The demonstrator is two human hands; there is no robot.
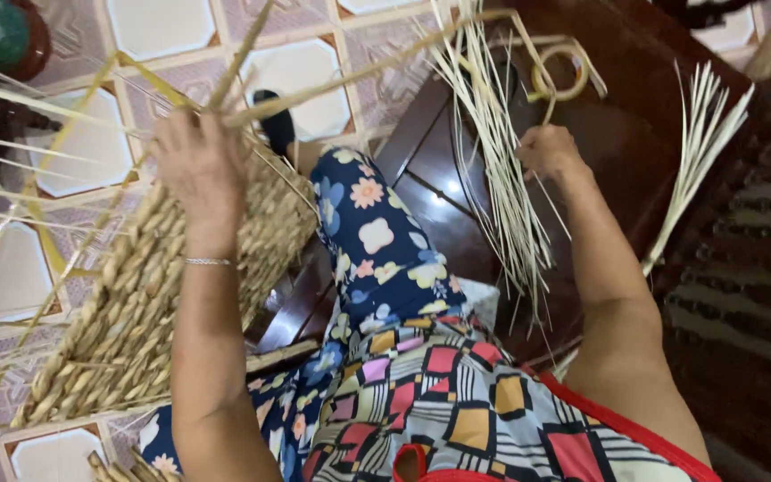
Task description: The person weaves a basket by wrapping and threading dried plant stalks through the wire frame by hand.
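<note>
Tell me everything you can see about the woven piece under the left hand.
The woven basket panel is made of thick, twisted, straw-coloured fibre laid in tight rows. It leans tilted against the person's leg, over the tiled floor. Thin, pale loose strips stick out from its upper edge and side, unwoven. The left hand rests on its top edge, fingers spread among the strips. Its lower end reaches the bottom left of the view.

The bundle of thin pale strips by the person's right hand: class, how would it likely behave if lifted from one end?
The pale strips are long and very thin, so they would probably bend and droop. They lie loose and fanned out under the right hand, so some may slip free. They look light for their length.
</note>
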